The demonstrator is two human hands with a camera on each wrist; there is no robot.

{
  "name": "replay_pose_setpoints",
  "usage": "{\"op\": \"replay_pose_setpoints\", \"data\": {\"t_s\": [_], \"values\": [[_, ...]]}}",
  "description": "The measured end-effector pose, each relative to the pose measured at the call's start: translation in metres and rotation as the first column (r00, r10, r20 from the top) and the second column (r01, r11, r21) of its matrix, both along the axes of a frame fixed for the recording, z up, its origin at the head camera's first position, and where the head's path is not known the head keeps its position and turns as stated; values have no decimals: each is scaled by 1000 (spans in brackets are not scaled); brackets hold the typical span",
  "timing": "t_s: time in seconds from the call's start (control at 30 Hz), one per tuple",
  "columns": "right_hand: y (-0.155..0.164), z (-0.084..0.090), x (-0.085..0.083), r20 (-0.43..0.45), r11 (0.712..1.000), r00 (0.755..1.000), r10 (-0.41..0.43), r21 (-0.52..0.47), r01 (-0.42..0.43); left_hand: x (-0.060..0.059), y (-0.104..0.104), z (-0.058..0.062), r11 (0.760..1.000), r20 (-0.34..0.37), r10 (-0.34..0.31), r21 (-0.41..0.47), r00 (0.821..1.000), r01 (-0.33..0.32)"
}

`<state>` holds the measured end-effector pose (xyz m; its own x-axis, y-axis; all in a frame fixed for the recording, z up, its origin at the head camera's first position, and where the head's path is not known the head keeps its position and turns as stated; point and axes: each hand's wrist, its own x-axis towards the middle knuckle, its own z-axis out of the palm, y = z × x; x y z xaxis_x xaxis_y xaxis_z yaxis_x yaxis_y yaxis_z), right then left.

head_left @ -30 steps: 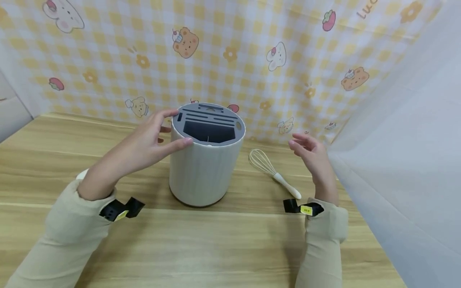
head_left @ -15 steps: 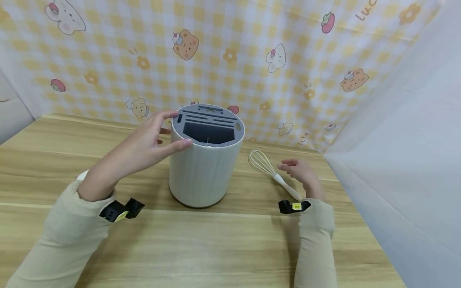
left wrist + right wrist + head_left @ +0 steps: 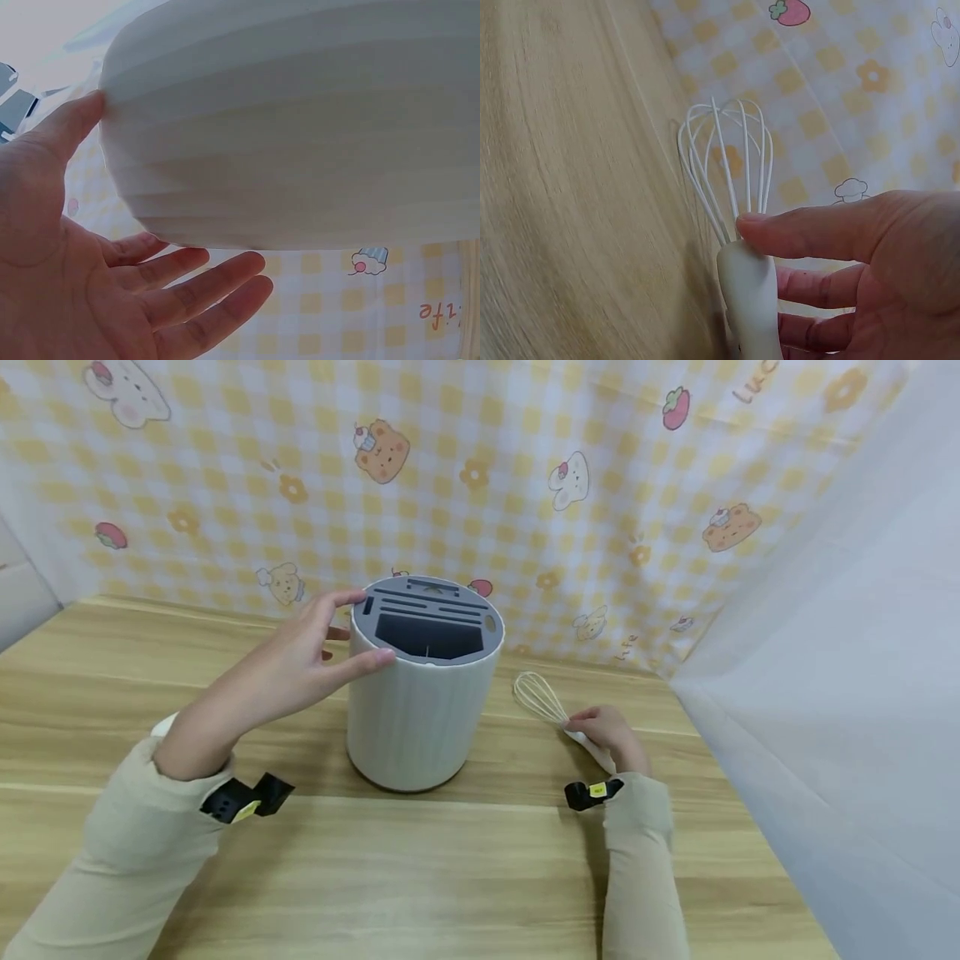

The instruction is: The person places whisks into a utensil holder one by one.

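Since a second ago the right hand (image 3: 603,731) has dropped from the air to the counter (image 3: 480,860) and now closes thumb and fingers (image 3: 810,232) around the handle of the whisk (image 3: 551,710), while the left hand has stayed put. Nearest the viewer lie two beige sleeves (image 3: 127,852), each wrist carrying a small black clip. Beyond them the whisk lies flat on the wood, to the right of the holder, handle pointing near-right and wire loops far-left. It is pale cream all over, with a smooth rounded handle and thin looped wires. It looks light and easy to lift; the handle seems stiff and possibly a little slick, so that is the place to take it, whereas the wires would likely flex and bend if squeezed. The left hand (image 3: 300,660) is open, its straight fingers and thumb resting against the upper rim of the ribbed white cylindrical holder (image 3: 420,718), whose grey top (image 3: 427,614) has narrow slots and one wide opening. Farthest back hangs a yellow checked backdrop (image 3: 480,468) with cartoon bears and rabbits.
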<state>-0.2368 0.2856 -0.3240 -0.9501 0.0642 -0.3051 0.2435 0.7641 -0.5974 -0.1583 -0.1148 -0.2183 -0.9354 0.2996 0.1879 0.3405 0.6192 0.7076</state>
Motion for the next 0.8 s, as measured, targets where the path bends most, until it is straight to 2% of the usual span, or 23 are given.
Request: {"op": "replay_pose_setpoints", "data": {"t_s": [0.17, 0.37, 0.57, 0.67, 0.8], "values": [[-7, -4, 0, 18, 999, 1000, -19, -51, 20, 1, -3, 0, 1000, 2, 6, -11, 1000, -6], [-7, -4, 0, -9, 1000, 1000, -9, -15, 9, 0, -2, 0, 1000, 0, 0, -13, 1000, 0], [-5, 8, 2, -78, 1000, 997, 16, 8, -16, -1, -2, 0, 1000, -11, -6, -3, 1000, 6], [-5, 18, 4, -123, 999, 992, -8, -46, 3, 0, -1, 0, 1000, -13, -11, -1, 1000, 11], [-6, 33, 7, -215, 984, 976, -35, -179, -4, 0, 0, 0, 1000, -12, -13, -4, 1000, 13]]}}
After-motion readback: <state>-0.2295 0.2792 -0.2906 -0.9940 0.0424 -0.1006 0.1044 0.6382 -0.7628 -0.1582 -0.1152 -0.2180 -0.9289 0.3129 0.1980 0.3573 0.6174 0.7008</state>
